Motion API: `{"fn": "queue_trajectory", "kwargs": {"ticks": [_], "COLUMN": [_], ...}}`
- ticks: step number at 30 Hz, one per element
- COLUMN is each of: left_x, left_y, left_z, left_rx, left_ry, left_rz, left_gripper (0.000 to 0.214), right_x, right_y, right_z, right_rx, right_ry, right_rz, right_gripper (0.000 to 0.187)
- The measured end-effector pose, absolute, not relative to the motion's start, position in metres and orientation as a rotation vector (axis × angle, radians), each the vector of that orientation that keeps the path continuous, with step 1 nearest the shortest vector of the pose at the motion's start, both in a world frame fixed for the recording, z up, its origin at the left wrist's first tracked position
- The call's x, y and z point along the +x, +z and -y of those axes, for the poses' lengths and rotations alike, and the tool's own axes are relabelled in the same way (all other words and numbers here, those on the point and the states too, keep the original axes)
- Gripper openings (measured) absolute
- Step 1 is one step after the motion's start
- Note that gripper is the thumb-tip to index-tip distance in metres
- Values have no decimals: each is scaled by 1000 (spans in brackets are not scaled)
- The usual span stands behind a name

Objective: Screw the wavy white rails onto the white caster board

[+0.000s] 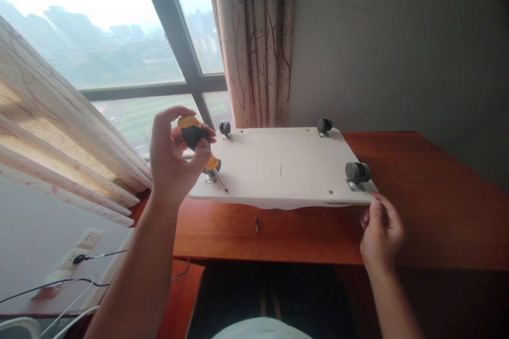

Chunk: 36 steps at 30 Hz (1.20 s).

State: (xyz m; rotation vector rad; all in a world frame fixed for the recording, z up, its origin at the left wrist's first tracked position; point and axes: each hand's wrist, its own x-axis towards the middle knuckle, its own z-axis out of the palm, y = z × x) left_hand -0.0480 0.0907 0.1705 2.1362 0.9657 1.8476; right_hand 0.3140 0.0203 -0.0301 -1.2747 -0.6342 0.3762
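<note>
My left hand [181, 156] is wrapped round the yellow and black handle of a screwdriver [194, 135]. Its shaft slants down to the right, and the tip is at a screw spot near the front left corner of a white panel [258, 164]. Beside the shaft, partly hidden by the handle, stands a caster [210, 176]. At the panel's front right corner, my right hand [382, 225] pinches the edge between thumb and fingers. A dark caster [358, 172] sits just above that corner. Two more casters, one at the back left [225, 128] and one at the back right [324, 126], point upward.
The panel lies on a reddish-brown wooden table [437, 196]. A small metal bit [256, 224] lies in front of it. A window [119, 37] and curtains [258, 37] stand behind and left. Cables run from a wall socket [79, 255] at lower left.
</note>
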Motion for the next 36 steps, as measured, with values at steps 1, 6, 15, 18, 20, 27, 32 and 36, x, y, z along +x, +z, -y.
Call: {"fn": "queue_trajectory", "kwargs": {"ticks": [1,6,15,18,20,27,32,36], "left_x": [-48,-49,-55,-54,-53,-53,-54,-54], "left_y": [171,171,165,165,165,163,164,169], "left_z": [-91,-92,-93,-94,-95,-100,-100,-99], "left_rx": [2133,2110,2046,2062,2105,2085,2054,2059], "left_ry": [1853,1829,1651,1679,1826,1966,1965,2073], "left_rz": [-974,-972,-851,-810,-820,-821,-732,-864], "left_gripper": [57,54,49,52,53,52,38,48], "right_x": [314,314,314,314,314,313,313,314], "right_y": [-30,-31,-31,-30,-29,-29,-29,-29], "right_z": [-20,-20,-20,-20,-20,-20,-20,-21], "right_rx": [-1273,-1272,-1269,-1279,-1286,-1269,-1270,-1262], "right_ry": [381,382,373,379,382,380,384,381], "right_rz": [635,635,638,637,634,617,629,631], "right_gripper": [47,47,46,47,48,46,46,46]}}
